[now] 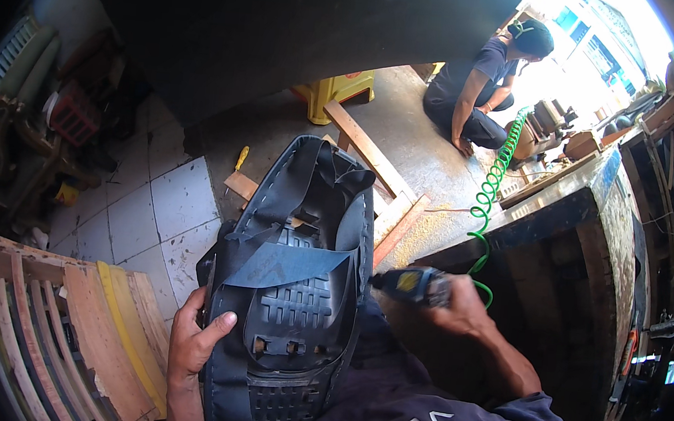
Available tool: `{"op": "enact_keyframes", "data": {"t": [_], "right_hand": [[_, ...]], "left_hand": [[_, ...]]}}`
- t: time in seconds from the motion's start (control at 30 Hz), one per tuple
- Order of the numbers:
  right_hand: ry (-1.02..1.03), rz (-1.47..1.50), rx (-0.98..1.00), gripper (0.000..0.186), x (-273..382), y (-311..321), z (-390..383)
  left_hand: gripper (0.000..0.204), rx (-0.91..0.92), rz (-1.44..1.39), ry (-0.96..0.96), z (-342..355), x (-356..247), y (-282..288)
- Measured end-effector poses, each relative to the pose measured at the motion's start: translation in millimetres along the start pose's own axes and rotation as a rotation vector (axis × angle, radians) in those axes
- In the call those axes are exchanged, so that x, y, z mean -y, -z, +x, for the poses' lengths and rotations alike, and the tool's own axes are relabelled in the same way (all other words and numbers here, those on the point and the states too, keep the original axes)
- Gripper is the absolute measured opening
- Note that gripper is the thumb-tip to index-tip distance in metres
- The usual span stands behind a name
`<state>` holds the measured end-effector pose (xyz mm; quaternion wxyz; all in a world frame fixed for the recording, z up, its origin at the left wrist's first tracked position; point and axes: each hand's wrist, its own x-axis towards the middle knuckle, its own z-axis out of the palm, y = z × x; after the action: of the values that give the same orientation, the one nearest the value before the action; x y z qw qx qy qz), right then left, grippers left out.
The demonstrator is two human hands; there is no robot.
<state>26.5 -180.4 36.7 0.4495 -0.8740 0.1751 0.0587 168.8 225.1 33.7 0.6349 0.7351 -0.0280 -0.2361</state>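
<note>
A black motorcycle seat (296,307) leans in front of me with its ribbed plastic underside up. Its black cover wraps over the rim, where a row of small staples shows along the left edge. A loose dark strip (288,267) crosses the pan. My left hand (198,333) grips the seat's lower left edge, thumb on the rim. In my right hand (461,308) is a dark air staple gun (415,285), its nose at the seat's right rim. Whether the nose touches the rim I cannot tell. A green coiled hose (483,211) runs down toward the gun.
A person (475,94) crouches at the far right. Beyond the seat are a yellow stool (333,96), wooden pieces (370,151) and a yellow-handled tool (242,157). A slatted wooden piece (102,326) stands at lower left. A worn workbench (545,217) is on the right.
</note>
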Motion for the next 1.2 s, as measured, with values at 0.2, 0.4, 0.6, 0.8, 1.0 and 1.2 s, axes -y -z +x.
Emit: {"op": "enact_keyframes", "data": {"t": [0.2, 0.4, 0.6, 0.8, 1.0, 1.2], "right_hand": [[0.245, 0.684, -0.502, 0.03, -5.3, 89.0, -38.0], [0.676, 1.143, -0.89, 0.03, 2.4, 258.1, -98.3], [0.177, 0.858, -1.214, 0.026, -56.8, 343.8, -139.9], [-0.598, -0.016, -1.127, 0.057, -83.5, 324.8, -168.4], [-0.518, -0.769, -1.34, 0.05, 3.5, 252.2, -139.3], [0.439, 0.191, -0.129, 0.034, 64.0, 39.2, -70.6]], "left_hand": [[0.056, 0.041, -0.033, -0.023, 1.0, 3.3, 1.8], [0.056, 0.042, 0.176, -0.023, 0.5, 10.7, 15.1], [0.041, -0.104, 0.159, -0.037, -8.0, 18.7, 32.4], [0.037, -0.309, 0.205, -0.353, -25.5, -35.6, 30.1], [0.048, -0.111, -0.086, -0.505, -43.9, -79.9, -37.3], [0.047, 0.314, -0.277, -0.466, -26.1, -78.6, -151.6]]}}
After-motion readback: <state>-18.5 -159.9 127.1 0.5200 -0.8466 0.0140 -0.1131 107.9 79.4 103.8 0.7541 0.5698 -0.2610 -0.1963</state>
